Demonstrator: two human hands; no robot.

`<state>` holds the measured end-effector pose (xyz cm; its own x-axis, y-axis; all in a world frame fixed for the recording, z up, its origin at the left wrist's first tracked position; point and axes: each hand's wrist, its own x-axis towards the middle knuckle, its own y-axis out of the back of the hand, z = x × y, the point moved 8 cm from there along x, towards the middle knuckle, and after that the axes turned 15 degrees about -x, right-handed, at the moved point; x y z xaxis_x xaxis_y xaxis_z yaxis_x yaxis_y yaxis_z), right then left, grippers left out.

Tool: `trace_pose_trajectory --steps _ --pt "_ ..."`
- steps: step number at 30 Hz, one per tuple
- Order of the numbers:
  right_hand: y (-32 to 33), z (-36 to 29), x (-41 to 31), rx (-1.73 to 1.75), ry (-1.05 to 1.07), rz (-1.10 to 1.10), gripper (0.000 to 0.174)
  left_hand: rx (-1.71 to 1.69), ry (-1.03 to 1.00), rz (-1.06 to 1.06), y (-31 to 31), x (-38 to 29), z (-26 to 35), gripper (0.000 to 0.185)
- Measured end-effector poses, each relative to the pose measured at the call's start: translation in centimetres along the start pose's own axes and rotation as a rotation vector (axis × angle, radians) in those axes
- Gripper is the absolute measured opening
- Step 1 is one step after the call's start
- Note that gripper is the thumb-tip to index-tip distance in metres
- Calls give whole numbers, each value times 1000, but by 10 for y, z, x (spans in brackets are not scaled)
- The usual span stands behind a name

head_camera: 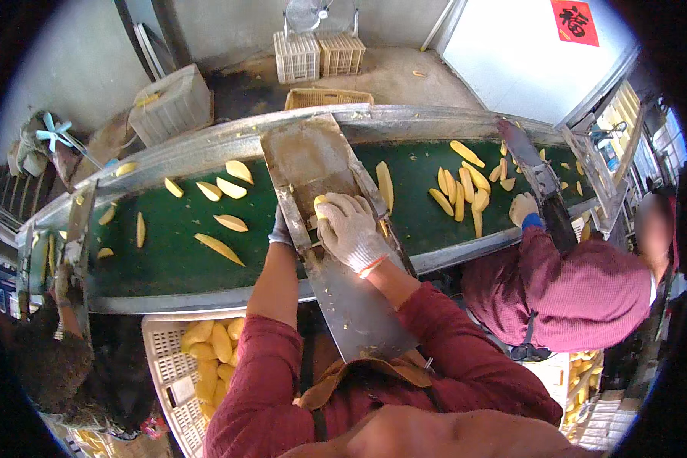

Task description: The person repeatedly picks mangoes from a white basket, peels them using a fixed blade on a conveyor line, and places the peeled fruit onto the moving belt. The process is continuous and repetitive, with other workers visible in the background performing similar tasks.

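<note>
My right hand (352, 232), in a white knitted glove, presses a piece of peeled yellow fruit (320, 207), apparently mango, onto a sloping slicer board (360, 309). The board spans a green conveyor belt (166, 275), its lower end close to my waist. My left hand (280, 226), also gloved, is at the board's left edge; the board hides its fingers and whatever they may hold. Cut yellow wedges (229, 188) lie scattered on the belt left of the board. More slices (461, 186) are bunched to its right.
Below the belt at left stands a white plastic crate (169, 366) of peeled fruit (206, 375). A co-worker (561, 292) sits at right beside another slicer board (535, 166); another person (51, 366) is at left. Beyond the metal belt rim are crates (297, 57) and a fan (320, 14).
</note>
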<state>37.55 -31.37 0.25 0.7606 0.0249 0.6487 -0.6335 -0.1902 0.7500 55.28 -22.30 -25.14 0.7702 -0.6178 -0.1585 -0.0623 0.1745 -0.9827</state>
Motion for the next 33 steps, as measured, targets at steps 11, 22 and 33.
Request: trace_pose_trajectory --steps 11,22,33 --pt "-34 -4 30 11 6 -27 26 -75 109 -160 -18 -8 -15 61" --pt "-44 6 49 -10 -141 -70 25 -284 261 -396 -36 -16 -25 61" --pt "16 -4 -9 -189 184 18 29 -52 173 -141 -16 -5 -25 53"
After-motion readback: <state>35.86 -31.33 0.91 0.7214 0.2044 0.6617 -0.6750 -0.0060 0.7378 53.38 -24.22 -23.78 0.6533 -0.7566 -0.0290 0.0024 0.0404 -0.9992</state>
